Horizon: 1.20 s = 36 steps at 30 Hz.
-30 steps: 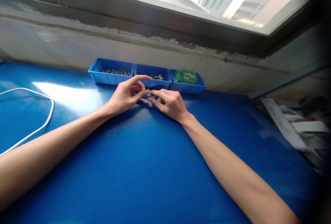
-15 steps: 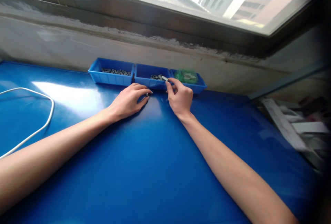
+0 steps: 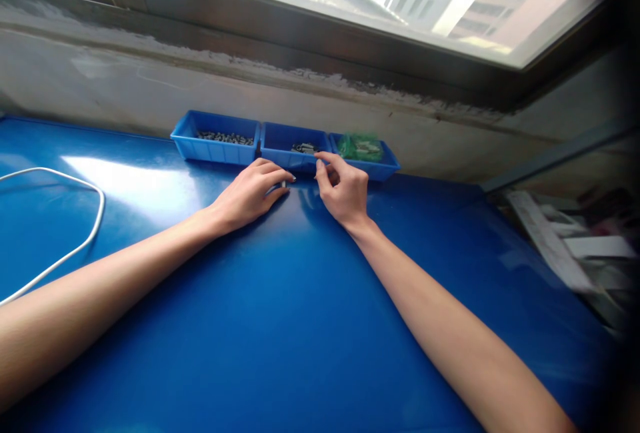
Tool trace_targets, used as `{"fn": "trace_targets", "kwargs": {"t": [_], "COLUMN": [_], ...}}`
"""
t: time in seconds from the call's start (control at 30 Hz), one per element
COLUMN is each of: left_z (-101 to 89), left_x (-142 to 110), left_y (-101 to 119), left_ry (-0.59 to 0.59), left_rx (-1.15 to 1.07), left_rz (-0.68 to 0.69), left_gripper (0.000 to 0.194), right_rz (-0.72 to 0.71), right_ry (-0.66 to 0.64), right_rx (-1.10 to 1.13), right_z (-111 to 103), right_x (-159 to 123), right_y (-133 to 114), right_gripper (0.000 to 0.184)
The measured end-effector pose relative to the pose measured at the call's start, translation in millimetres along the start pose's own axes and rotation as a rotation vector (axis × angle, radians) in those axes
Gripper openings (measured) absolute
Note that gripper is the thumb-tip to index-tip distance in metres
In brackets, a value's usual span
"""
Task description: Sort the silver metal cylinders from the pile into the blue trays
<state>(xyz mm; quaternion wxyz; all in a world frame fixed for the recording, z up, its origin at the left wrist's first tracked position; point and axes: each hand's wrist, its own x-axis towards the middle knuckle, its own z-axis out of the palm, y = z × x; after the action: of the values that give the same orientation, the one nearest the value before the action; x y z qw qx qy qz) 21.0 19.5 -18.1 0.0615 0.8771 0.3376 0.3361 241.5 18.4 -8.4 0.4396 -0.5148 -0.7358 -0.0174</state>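
Note:
My left hand (image 3: 247, 194) lies on the blue table (image 3: 280, 326) with its fingers curled together, their tips pinching a small silvery part (image 3: 284, 184) against the surface. My right hand (image 3: 344, 188) sits just to the right, at the front edge of the middle blue tray (image 3: 280, 155). Its forefinger and thumb are apart and I see nothing between them. That tray holds a few small metal parts (image 3: 304, 148).
A left blue tray (image 3: 187, 143) holds several dark small parts, and a right blue tray (image 3: 385, 168) holds a green bag (image 3: 360, 146). A white cable (image 3: 80, 183) loops at the table's left. Papers and clutter (image 3: 565, 240) lie beyond the right edge. Wall and window sill stand behind the trays.
The hands, first pinching one part together, separated. My right hand carried a silvery piece to the middle tray and now shows none. My left hand dropped flat, keeping a small part.

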Motion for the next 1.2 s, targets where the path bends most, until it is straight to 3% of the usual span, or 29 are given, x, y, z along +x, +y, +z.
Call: {"fn": "trace_targets", "kwargs": {"t": [0.13, 0.3, 0.47, 0.63, 0.9, 1.0, 1.13, 1.2], "left_z": [-4.2, -8.4, -8.9, -11.4, -11.5, -10.6, -10.0, -9.2], "left_x": [2, 4, 4, 4, 3, 4, 5, 5], "left_y": [5, 9, 8, 11, 10, 12, 14, 14], "left_ry": [0.058, 0.150, 0.194, 0.152, 0.086, 0.113, 0.222, 0.212], "left_rx": [-0.050, -0.377, -0.630, -0.752, -0.696, -0.636, -0.366, -0.229], "left_rz": [-0.015, -0.101, -0.225, -0.283, -0.281, -0.278, -0.236, -0.203], "left_gripper": [0.029, 0.037, 0.053, 0.064, 0.067, 0.057, 0.031, 0.026], "right_rz": [-0.039, -0.073, -0.172, -0.309, -0.356, -0.337, -0.195, -0.081], "right_ry": [0.022, 0.014, -0.102, -0.221, -0.248, -0.245, -0.058, 0.059], "right_rx": [0.027, 0.059, 0.085, 0.092, 0.057, 0.021, -0.023, -0.026], "right_z": [0, 0, 0, -2, -3, -3, -2, -1], "right_x": [0, -1, -3, -6, -6, -6, -4, -2], "right_y": [1, -1, -1, -2, -4, -6, -4, -1], "right_gripper": [0.024, 0.023, 0.028, 0.034, 0.029, 0.028, 0.024, 0.023]}}
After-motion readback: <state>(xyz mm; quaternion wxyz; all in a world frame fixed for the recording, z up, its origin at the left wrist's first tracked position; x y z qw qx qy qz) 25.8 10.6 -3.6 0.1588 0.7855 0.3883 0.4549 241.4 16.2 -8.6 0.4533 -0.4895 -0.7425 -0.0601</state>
